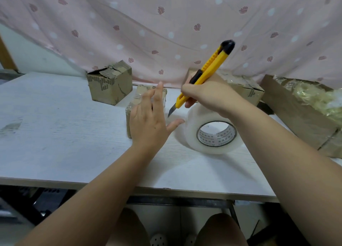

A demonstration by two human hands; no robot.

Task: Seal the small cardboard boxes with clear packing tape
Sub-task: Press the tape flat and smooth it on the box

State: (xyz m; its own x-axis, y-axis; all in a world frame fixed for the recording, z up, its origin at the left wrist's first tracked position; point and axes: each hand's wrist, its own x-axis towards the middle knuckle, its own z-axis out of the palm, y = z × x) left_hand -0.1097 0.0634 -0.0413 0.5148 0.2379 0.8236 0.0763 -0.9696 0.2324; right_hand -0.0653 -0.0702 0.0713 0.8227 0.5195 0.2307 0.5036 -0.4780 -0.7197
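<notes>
Fingers (157, 96) of my left hand (148, 120) lie straight and spread, flat against the small cardboard box (141, 91) in the middle of the desk (55, 134), holding nothing. The thumb reaches out toward the roll of clear packing tape (212, 131), which stands on its edge just beside the box. My right hand (207, 96) is curled tightly round a yellow utility knife (203, 68), with the blade (171, 111) pointing down into the gap between box and roll. A second box (111, 85) with a torn top sits behind on the left, and another box (246, 88) stands behind my right hand. A large carton (288, 109) holding crumpled clear plastic lies far right. A pink leaf-print curtain (166, 24) hangs behind.
</notes>
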